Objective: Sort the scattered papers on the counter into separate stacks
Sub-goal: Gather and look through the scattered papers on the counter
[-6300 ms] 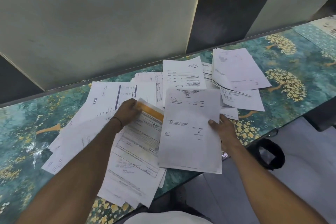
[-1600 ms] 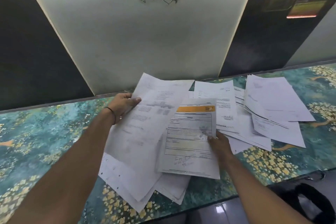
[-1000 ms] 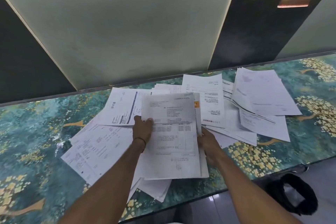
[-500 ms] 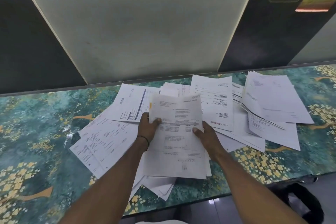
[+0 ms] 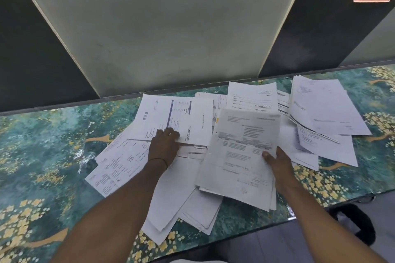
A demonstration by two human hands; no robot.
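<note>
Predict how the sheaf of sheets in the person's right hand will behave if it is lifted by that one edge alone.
The sheaf is thin paper, so it would probably droop. The right hand pinches one edge only, and the lower sheets already fan out, so some may slip free.

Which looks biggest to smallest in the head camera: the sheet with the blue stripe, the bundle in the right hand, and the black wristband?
1. Bundle in the right hand, though it is raised nearer the camera, so its lead is unsure.
2. Sheet with the blue stripe, close behind.
3. Black wristband, plainly smallest.
</note>
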